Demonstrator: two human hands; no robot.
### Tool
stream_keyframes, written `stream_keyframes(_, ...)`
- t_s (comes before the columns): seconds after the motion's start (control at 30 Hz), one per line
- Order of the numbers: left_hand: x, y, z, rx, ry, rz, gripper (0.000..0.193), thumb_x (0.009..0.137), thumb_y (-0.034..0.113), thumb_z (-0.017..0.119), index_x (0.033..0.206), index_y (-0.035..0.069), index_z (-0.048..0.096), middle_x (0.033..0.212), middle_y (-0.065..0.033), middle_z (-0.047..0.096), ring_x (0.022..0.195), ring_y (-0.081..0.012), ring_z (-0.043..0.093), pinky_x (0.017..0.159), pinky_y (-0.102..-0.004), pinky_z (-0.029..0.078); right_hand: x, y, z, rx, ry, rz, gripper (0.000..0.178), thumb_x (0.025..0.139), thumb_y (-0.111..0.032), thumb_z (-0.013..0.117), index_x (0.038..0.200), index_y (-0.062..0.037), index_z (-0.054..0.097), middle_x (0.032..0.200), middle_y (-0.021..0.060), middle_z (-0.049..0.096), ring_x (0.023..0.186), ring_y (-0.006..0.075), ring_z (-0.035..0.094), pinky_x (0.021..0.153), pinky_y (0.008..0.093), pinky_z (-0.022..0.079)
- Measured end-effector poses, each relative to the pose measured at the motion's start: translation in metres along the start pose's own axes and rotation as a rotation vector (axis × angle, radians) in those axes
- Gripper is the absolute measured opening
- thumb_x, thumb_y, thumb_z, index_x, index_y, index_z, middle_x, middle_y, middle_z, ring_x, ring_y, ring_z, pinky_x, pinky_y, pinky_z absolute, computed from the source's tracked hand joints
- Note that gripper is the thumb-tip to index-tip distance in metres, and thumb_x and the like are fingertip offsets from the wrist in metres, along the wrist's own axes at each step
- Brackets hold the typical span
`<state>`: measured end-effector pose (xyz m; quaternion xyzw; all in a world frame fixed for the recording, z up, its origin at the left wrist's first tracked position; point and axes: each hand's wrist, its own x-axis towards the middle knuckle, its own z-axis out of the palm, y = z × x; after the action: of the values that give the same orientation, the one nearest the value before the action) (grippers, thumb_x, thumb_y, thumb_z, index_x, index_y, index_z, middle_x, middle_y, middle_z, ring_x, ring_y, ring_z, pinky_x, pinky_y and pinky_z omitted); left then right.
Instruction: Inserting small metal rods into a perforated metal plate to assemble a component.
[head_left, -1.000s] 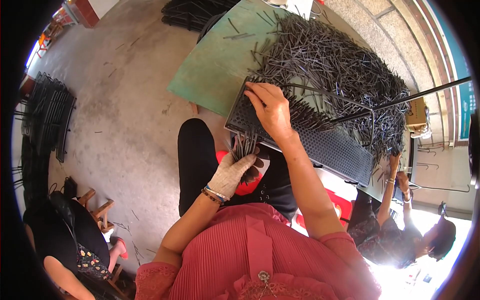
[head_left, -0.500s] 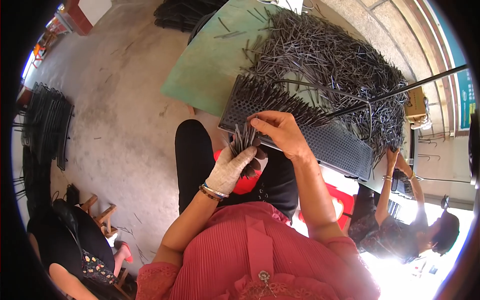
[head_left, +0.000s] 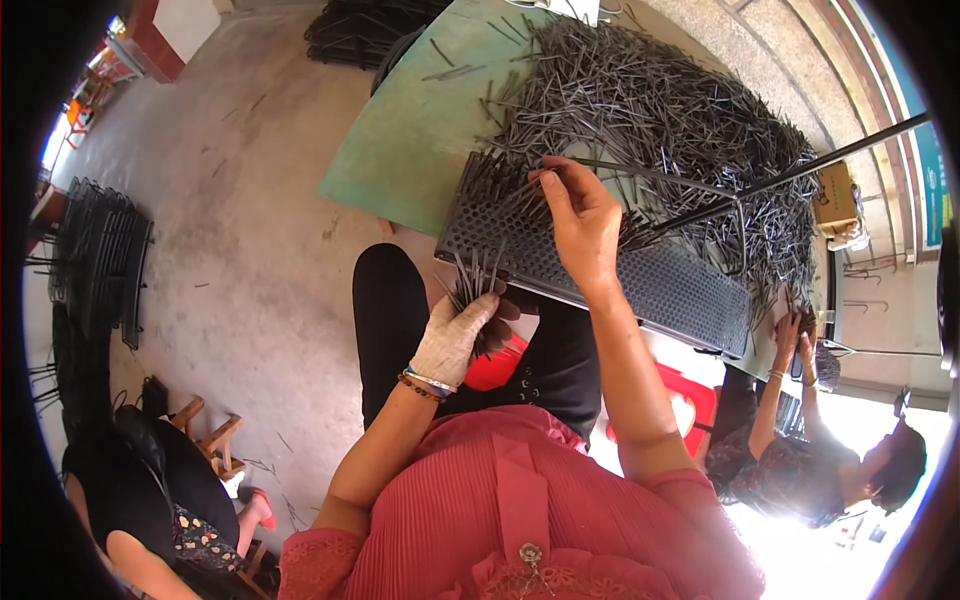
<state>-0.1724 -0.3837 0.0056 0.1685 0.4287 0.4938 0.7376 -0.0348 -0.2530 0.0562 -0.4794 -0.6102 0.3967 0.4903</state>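
My left hand [head_left: 452,338], in a pale glove with dark fingertips, is closed around a bundle of thin dark strips [head_left: 474,282] in front of the tray. The strips poke up beyond its thumb. My bare right hand [head_left: 587,228] reaches over the black perforated tray [head_left: 685,297], thumb and forefinger pinched on what looks like one thin dark strip, hard to tell from those behind it. Several upright strips [head_left: 486,182] fill the tray's far holes, while its near rows of holes are bare.
A large heap of loose dark strips [head_left: 680,110] covers much of the green table [head_left: 400,140]. A metal rod [head_left: 800,178] crosses above the tray. To the right, a co-worker's hands [head_left: 792,340] touch the heap's edge. Another person [head_left: 150,490] sits lower left, near black racks [head_left: 95,260].
My right hand has moved up and away from the bundle to the far rows of the tray. My left hand, still closed on the bundle, has shifted slightly down and left.
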Motion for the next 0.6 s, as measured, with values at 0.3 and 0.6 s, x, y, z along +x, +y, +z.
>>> stream_keyframes(0.3, 0.000, -0.002, -0.006, -0.031, -0.043, -0.007, 0.029, 0.098, 0.021, 0.056, 0.119, 0.001, 0.055, 0.090, -0.0102, 0.069, 0.064, -0.0124, 0.061, 0.056, -0.0248, 0.050, 0.002, 0.013, 0.011, -0.426, -0.024, -0.273, 0.021, 0.094, -0.009, 0.061, 0.112, -0.0002, 0.065, 0.097, 0.0084, 0.072, 0.086, 0.0152, 0.066, 0.080, 0.0283, 0.050)
stream_keyframes(0.6, 0.000, 0.002, -0.002, -0.091, -0.001, -0.041, 0.030, 0.097, 0.020, 0.057, 0.119, -0.001, 0.057, 0.089, -0.0124, 0.069, 0.062, -0.0141, 0.062, 0.053, -0.0248, 0.049, 0.001, 0.018, 0.011, -0.456, -0.045, -0.309, 0.019, 0.092, -0.009, 0.063, 0.109, -0.0022, 0.067, 0.097, 0.0092, 0.072, 0.090, 0.0213, 0.065, 0.082, 0.0321, 0.050)
